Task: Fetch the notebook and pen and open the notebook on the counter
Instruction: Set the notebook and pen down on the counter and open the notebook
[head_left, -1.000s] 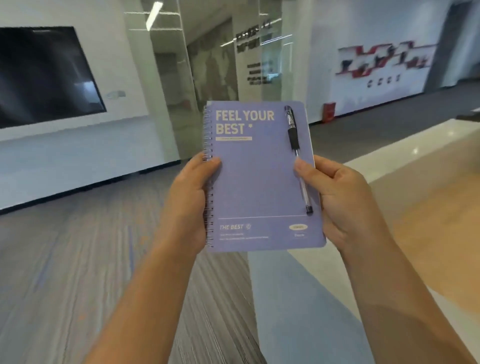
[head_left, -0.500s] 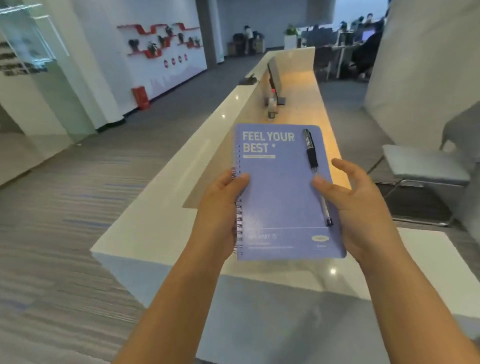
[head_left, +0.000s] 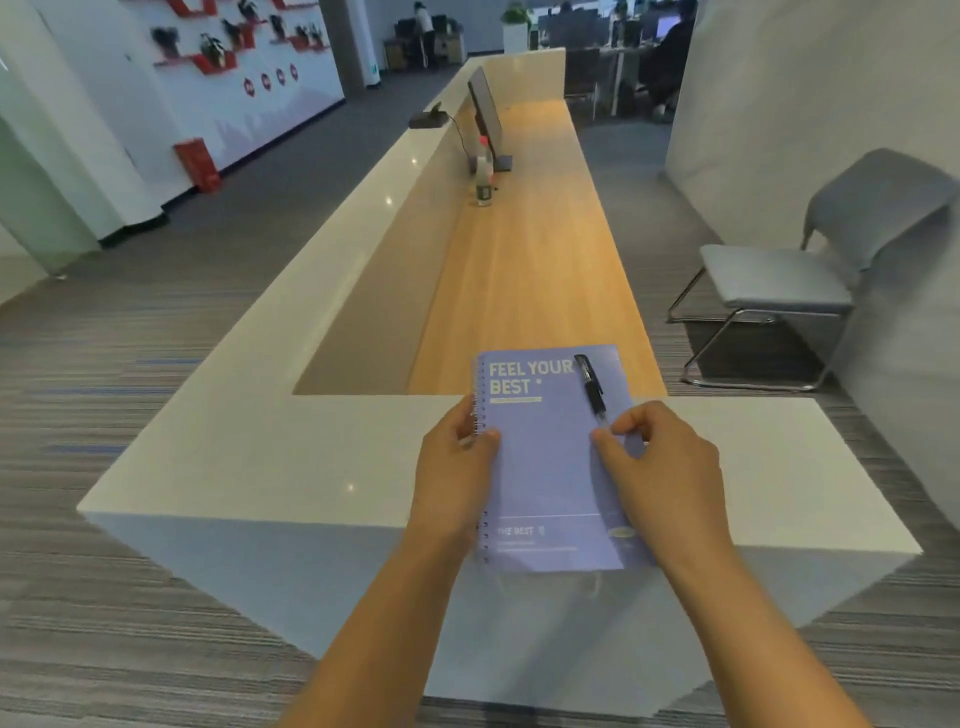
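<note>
A lilac spiral notebook (head_left: 545, 467) with "FEEL YOUR BEST" on its closed cover is held low over the white counter (head_left: 260, 457); whether it touches the top I cannot tell. My left hand (head_left: 457, 483) grips its spiral edge. A black pen (head_left: 589, 387) lies on the cover near the right side, its lower half hidden under my fingers. My right hand (head_left: 660, 467) pinches the pen between thumb and forefinger over the cover's right part.
Beyond the white ledge runs a lower wooden desk (head_left: 530, 270) with a water bottle (head_left: 484, 176) and a monitor (head_left: 485, 111). A grey chair (head_left: 789, 275) stands at the right. Striped carpet (head_left: 130, 322) lies to the left. Red wall shelves with plants (head_left: 218, 52) are far left.
The view has swung from the hallway to the counter. The notebook has come down from chest height to the white ledge. My right hand has shifted from the cover's edge onto the pen.
</note>
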